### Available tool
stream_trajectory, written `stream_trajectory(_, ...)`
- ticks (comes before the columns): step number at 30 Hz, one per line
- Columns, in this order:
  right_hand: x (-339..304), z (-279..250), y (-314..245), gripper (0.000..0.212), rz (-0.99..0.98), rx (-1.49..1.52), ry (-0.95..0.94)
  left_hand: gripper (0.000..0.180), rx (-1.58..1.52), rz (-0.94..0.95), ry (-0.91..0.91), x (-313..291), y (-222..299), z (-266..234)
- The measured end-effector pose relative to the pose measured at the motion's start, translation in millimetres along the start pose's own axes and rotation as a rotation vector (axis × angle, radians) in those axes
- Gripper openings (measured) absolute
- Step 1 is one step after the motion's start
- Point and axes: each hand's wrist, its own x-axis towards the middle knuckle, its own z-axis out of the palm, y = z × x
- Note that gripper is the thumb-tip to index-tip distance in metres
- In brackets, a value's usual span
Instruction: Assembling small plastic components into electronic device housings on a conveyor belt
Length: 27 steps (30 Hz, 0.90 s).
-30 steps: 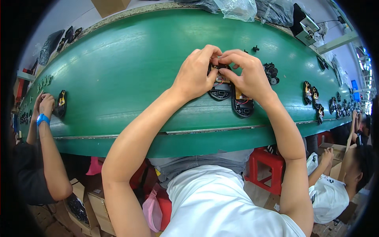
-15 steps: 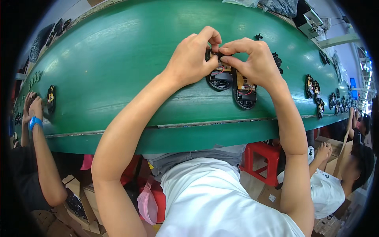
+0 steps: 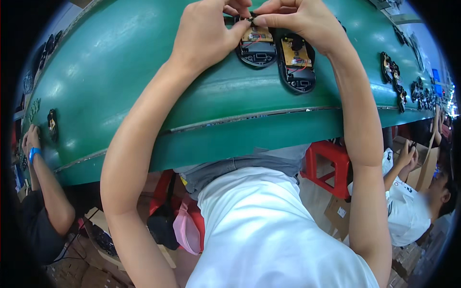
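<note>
An opened black computer mouse [image 3: 258, 54] with a tan circuit board and a thin red wire lies on the green table. My left hand [image 3: 204, 36] comes at its far end from the left, thumb and fingers closed there. From the other side my right hand [image 3: 312, 24] pinches the same end, so both thumbs nearly meet over the board's far edge. Any small part between the fingertips is too hidden to name. Just right of it lies a second opened mouse [image 3: 297, 74] with a similar board and a dark wheel-like part, untouched.
Several opened mice [image 3: 394, 77] lie on the green table [image 3: 120, 81] to the right. Another opened mouse [image 3: 52, 124] lies at far left, near a co-worker's hand [image 3: 31, 139] with a blue wristband. A red stool [image 3: 329, 168] stands below the table; another co-worker sits at right.
The view has tilted, so table, mice and hands sit higher in the picture. Both hands stay at the same mouse's far end, with fingers slightly shifted.
</note>
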Motion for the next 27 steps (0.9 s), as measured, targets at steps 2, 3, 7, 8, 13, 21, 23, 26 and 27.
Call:
stream_trajectory(2, 0, -6, -4, 0.015, -0.087, -0.193, -0.037, 0.023, -0.007, -0.002, -0.001, 0, 0, 1)
stream_trajectory(3, 1, -6, -7, 0.014, -0.144, -0.299, -0.038, 0.023, 0.011, 0.015, 0.012, 0, 1, 1)
stream_trajectory(7, -4, -9, -34, 0.015, -0.175, -0.537, -0.065, 0.024, 0.084, 0.071, 0.037, -3, 5, 9)
stream_trajectory(8, -7, -11, -42, 0.015, -0.066, -0.621, -0.09, 0.024, 0.068, 0.075, 0.028, 0, 6, 12)
stream_trajectory(13, 12, -13, -26, 0.018, 0.123, -0.429, -0.054, 0.021, 0.052, 0.19, 0.019, 3, -10, 8)
stream_trajectory(21, -2, -6, 5, 0.021, -0.639, -0.56, 0.09, 0.017, 0.082, 0.02, -0.016, 2, 10, 8)
stream_trajectory(23, -1, -14, -1, 0.021, -0.238, -0.378, 0.025, 0.016, 0.039, 0.061, 0.006, 2, 3, 9)
stream_trajectory(26, 10, -25, -3, 0.018, 0.014, -0.175, -0.135, 0.015, 0.009, -0.032, -0.016, 4, 7, 11)
stream_trajectory(27, 8, -23, -4, 0.017, -0.055, -0.268, -0.117, 0.015, 0.017, -0.023, -0.011, 4, 8, 10)
